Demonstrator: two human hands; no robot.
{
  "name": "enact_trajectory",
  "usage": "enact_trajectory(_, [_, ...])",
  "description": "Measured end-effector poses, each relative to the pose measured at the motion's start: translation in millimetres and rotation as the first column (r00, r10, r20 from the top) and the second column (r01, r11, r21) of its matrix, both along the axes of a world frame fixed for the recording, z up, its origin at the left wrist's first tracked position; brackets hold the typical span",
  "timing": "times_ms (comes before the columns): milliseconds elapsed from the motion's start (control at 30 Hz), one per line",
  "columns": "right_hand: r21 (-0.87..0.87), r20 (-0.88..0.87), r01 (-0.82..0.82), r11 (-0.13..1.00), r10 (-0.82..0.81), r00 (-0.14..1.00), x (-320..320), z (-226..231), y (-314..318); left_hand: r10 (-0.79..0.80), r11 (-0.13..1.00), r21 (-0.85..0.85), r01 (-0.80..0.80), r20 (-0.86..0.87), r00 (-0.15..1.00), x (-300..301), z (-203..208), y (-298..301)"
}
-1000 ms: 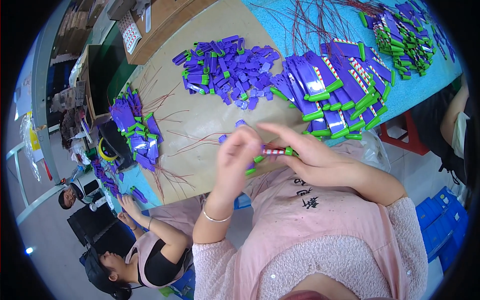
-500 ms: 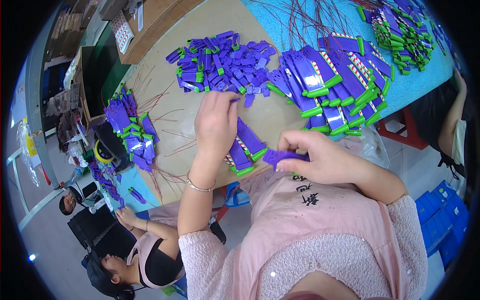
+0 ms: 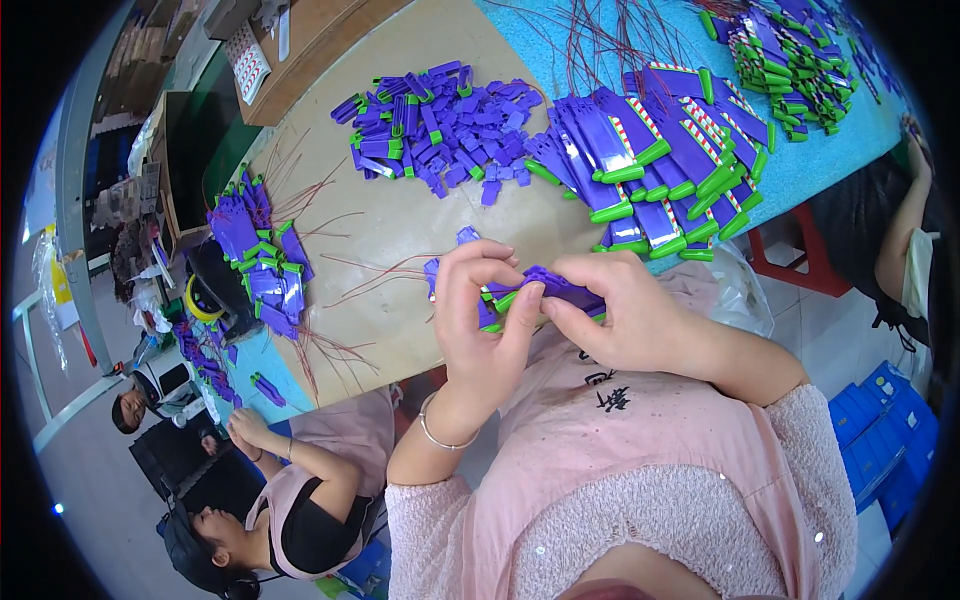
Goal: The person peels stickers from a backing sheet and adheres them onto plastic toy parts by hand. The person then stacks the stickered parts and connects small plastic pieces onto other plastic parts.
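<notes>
In front of my chest, my right hand (image 3: 625, 305) grips a purple plastic part with a scalloped edge (image 3: 565, 287); a bit of green shows below it. My left hand (image 3: 482, 315) is closed with thumb and fingertips pinched at the part's left end. Whether a small purple piece sits between those fingertips is hidden. Under and behind my left hand lie wing-shaped purple and green pieces (image 3: 490, 318), partly covered, with thin red wires trailing left.
Ahead is a pile of small purple pieces and green-tipped clips (image 3: 455, 130). Striped purple-green wings (image 3: 650, 165) are stacked to the right, another heap (image 3: 790, 70) beyond. Wired parts (image 3: 260, 250) lie left. A co-worker (image 3: 310, 490) sits at left; another person's arm (image 3: 905, 225) is at right.
My left hand has come back from the small-piece pile, where it pinched a small purple piece, to meet the part in my right hand. The right hand has shifted slightly left and up.
</notes>
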State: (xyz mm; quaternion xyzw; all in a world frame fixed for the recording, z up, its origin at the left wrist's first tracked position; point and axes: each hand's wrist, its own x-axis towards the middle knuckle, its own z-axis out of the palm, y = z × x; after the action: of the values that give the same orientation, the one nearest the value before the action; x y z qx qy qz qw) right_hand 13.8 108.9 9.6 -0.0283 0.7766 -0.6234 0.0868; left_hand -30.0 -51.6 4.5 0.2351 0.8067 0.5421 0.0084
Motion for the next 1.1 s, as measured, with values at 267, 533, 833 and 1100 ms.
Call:
enact_trajectory(267, [0.092,-0.116,0.073,0.993,-0.063,0.991,-0.2,-7.0,-0.1,-0.081,0.996,0.058,0.064,0.348,0.934,1.7,4.4,0.1])
enact_trajectory(533, [0.104,-0.125,0.074,0.992,-0.061,0.990,-6.7,-8.6,-8.1,-0.065,0.997,0.067,0.043,0.366,0.928,-1.4,-1.5,-8.6])
enact_trajectory(833, [0.033,-0.024,-0.038,0.999,0.039,0.999,-31.7,12.7,11.8,0.025,0.998,-0.069,0.009,0.479,0.878,-29.2,2.1,-23.7])
enact_trajectory(1100, [0.790,-0.283,0.338,0.511,-0.185,0.941,-70.4,-3.9,67.9,0.177,0.843,-0.469,-0.262,-0.218,0.960,-111.6,-26.1,-29.6])
